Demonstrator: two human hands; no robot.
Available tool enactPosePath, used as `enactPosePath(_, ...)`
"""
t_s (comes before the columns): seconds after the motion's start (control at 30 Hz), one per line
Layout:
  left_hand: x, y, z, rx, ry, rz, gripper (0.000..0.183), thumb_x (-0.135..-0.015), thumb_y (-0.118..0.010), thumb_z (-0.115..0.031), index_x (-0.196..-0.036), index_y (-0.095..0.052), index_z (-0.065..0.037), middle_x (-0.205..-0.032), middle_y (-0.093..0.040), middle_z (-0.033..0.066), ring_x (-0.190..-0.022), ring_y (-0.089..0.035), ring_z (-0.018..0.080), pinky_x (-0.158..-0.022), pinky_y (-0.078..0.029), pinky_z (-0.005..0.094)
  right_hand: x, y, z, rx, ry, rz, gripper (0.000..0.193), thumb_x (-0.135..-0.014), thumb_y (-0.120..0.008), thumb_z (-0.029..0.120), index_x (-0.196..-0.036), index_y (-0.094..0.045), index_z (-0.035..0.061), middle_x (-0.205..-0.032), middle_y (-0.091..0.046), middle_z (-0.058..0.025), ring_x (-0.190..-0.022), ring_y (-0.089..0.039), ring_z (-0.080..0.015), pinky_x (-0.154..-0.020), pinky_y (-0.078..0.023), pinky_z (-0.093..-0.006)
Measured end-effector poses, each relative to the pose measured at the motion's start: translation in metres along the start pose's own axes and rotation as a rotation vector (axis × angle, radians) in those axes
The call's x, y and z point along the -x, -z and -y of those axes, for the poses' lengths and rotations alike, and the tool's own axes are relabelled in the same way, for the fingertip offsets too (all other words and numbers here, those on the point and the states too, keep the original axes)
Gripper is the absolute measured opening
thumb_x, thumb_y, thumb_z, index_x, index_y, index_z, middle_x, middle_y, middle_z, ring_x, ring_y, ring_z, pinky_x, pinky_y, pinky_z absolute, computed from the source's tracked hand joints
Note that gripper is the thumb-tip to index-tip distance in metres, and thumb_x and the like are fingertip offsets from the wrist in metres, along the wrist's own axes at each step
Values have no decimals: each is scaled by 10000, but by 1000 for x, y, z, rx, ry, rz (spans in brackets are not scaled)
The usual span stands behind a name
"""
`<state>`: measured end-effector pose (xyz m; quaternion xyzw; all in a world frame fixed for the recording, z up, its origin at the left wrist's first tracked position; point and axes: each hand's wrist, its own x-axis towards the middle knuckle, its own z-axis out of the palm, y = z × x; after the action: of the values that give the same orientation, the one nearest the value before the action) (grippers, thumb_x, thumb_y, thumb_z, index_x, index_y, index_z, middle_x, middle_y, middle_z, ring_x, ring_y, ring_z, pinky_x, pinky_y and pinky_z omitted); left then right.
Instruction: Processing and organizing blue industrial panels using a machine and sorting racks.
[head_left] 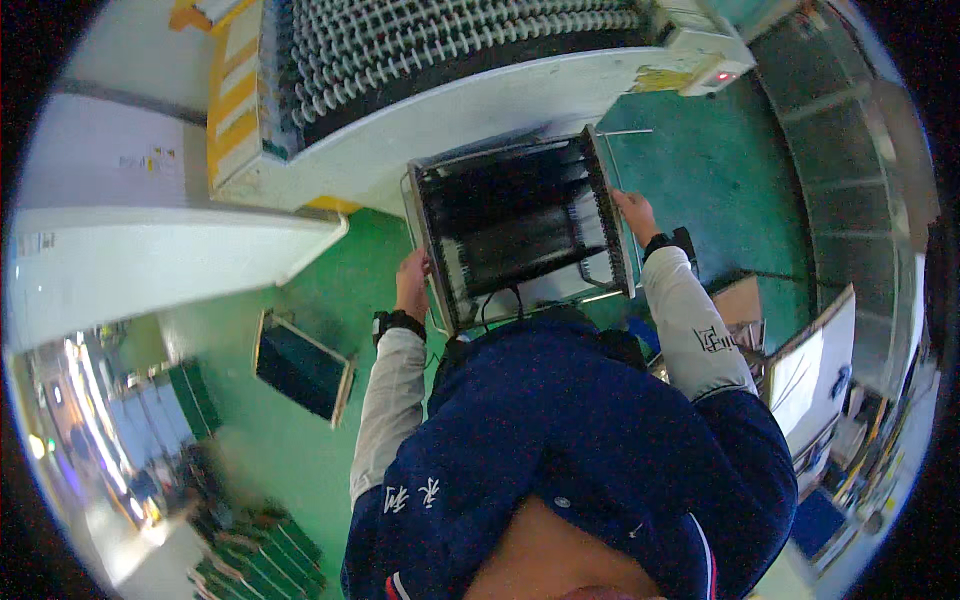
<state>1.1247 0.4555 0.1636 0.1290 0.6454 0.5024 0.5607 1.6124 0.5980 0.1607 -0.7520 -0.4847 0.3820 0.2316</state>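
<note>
A rack point(520, 215) with a metal frame, dark slotted sides and a dark inside stands in front of my body, below a machine with rollers. My left hand point(412, 283) is closed on its left side, the fingers partly hidden by the frame. On the right side, higher up, my right hand point(637, 215) grips the frame's edge. Thin dark cords or straps show at the rack's near end. What lies inside the rack is too dark to make out.
Beyond the rack runs a pale machine point(420, 120) with rows of rollers point(450, 40) and a striped yellow-white end. A dark panel with a light frame point(300, 368) lies on the green floor at left. Metal cabinets point(850, 190) line the right; a white board point(810, 375) leans nearby.
</note>
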Motion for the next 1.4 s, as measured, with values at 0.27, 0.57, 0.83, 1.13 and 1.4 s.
enactPosePath(0.27,70,-13,16,-164,103,-310,441,-872,-659,-318,-1163,-605,9,-1018,-643,72,-932,-555,173,-838,-424,324,-6,5,54,328,235,-31,446,-841,-679,378,-1083,-613,9,-1034,-622,-154,-955,-591,-309,-834,-462,-393)
enactPosePath(0.57,127,-3,82,-219,130,-604,437,-868,-675,-313,-1178,-594,-16,-1018,-658,73,-845,-586,162,-705,-452,294,74,-16,93,263,1003,712,441,-746,-729,248,-1111,-601,37,-1146,-556,-150,-1070,-508,-366,-906,-441,-454)
enactPosePath(0.83,166,-31,92,-129,229,-649,431,-877,-663,-324,-1202,-584,-52,-1044,-659,59,-820,-589,159,-659,-467,294,88,-24,81,544,1219,693,475,-675,-766,244,-1087,-616,62,-1197,-542,-112,-1077,-515,-306,-872,-447,-439)
enactPosePath(1.13,186,-26,116,-55,156,-628,416,-903,-630,-286,-1220,-559,-26,-1028,-644,47,-780,-585,130,-617,-467,253,93,-40,52,461,1369,529,260,-753,-613,184,-987,-632,74,-1112,-587,-106,-982,-571,-303,-813,-474,-441)
enactPosePath(1.4,196,-27,126,27,113,-634,350,-911,-604,-299,-1143,-606,-37,-991,-658,51,-788,-609,152,-627,-483,286,81,-47,36,755,1296,729,100,-733,-560,96,-789,-640,76,-859,-590,-111,-873,-577,-322,-722,-462,-450)
